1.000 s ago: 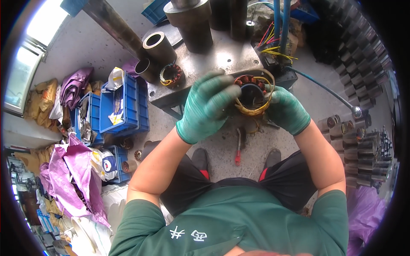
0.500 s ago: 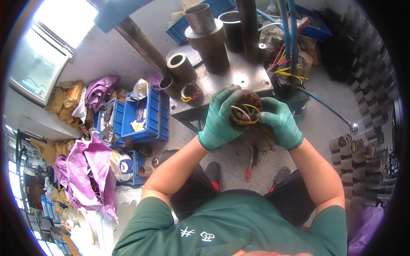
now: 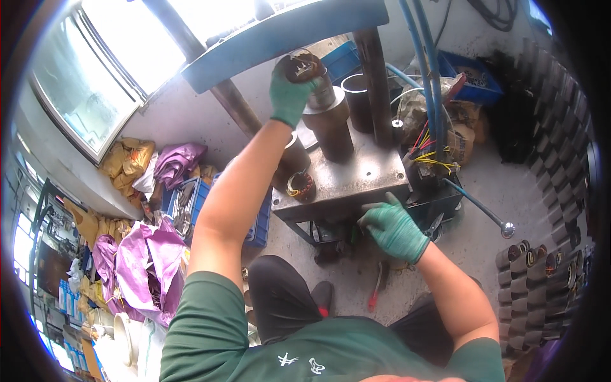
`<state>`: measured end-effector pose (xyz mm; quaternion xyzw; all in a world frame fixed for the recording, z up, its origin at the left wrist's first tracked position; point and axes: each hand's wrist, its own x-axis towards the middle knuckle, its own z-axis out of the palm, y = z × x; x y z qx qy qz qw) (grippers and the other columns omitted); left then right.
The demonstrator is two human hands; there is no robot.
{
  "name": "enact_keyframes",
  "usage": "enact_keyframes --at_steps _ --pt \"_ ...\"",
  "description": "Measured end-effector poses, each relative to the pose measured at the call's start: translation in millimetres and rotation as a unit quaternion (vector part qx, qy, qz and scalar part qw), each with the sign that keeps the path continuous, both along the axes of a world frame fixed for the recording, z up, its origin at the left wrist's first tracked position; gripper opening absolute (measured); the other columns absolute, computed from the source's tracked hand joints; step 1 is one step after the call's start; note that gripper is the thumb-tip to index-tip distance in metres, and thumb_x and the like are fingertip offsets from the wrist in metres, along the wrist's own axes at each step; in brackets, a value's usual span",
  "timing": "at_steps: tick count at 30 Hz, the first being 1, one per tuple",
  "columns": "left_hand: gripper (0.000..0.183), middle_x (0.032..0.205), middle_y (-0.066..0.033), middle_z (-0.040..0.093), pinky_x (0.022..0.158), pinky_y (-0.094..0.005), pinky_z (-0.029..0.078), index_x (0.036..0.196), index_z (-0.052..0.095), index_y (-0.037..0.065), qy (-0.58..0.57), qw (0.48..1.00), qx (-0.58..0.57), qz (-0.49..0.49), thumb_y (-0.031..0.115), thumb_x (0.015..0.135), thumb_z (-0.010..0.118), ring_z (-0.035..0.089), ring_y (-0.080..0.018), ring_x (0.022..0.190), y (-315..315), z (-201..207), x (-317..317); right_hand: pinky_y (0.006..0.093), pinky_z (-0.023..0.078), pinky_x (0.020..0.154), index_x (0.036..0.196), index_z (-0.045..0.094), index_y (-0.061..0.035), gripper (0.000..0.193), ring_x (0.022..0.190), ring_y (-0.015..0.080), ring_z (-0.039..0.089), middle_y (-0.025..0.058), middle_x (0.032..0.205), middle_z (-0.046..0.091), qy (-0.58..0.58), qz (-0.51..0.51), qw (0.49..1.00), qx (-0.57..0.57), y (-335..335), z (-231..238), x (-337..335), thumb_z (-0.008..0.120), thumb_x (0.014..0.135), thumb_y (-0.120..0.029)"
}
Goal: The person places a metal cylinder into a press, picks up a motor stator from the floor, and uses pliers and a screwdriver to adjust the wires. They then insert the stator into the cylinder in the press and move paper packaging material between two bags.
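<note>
Both my hands wear green gloves. My left hand (image 3: 289,99) reaches far forward, closed around a motor stator (image 3: 301,67) with dark windings. It holds the stator at the top of the stepped metal cylinder (image 3: 333,137); whether the two touch is hidden. My right hand (image 3: 396,230) hangs in the air before the front edge of the steel press table (image 3: 356,184), fingers partly spread and nothing in them. A second stator (image 3: 301,186) with reddish windings and yellow leads rests on the table's near left corner.
A blue press beam (image 3: 286,38) crosses above, between steel columns (image 3: 372,89). Blue hoses (image 3: 433,95) hang at the right. Stacked metal cylinders (image 3: 528,293) line the right side. Purple sacks (image 3: 153,267) lie at left. A red-handled tool (image 3: 378,286) lies on the floor.
The stator held between both hands has gone forward and left in my left hand, up to the stepped cylinder. My right hand has let go and moved lower. The view has tilted up.
</note>
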<state>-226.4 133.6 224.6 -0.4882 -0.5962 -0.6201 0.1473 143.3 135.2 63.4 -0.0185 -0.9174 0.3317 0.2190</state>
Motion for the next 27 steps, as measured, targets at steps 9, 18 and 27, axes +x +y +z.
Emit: enact_keyframes --at_steps 9,18,27 --pt "0.085 0.129 -0.0198 0.072 0.100 -0.0314 0.057 0.144 0.054 -0.011 -0.016 0.982 -0.173 0.075 0.018 0.075 0.096 0.071 -0.0230 0.114 22 33 6 0.0480 0.054 0.096 0.108 0.077 -0.0085 0.024 0.105 0.0382 0.069 0.0157 0.106 0.074 -0.146 0.131 0.973 0.123 0 7 4 0.066 0.090 -0.019" --pt "0.054 0.116 -0.0132 0.076 0.093 -0.0305 0.058 0.124 0.069 -0.003 -0.093 0.977 -0.193 -0.003 0.016 0.079 0.092 0.073 -0.0179 0.099 22 33 -9 0.0450 0.052 0.107 0.125 0.077 -0.0102 0.046 0.121 0.0387 0.066 0.0198 0.145 0.060 -0.189 0.160 0.965 0.086 -2 1 8 0.062 0.101 -0.047" --pt "0.093 0.134 -0.0165 0.067 0.100 -0.0338 0.057 0.150 0.047 -0.008 -0.111 0.959 -0.252 -0.063 0.018 0.076 0.098 0.067 -0.0225 0.118 24 34 -12 0.0488 0.049 0.108 0.115 0.081 -0.0095 0.063 0.121 0.0346 0.067 0.0182 0.135 0.069 -0.338 0.190 0.906 0.169 -3 10 11 0.051 0.101 -0.063"
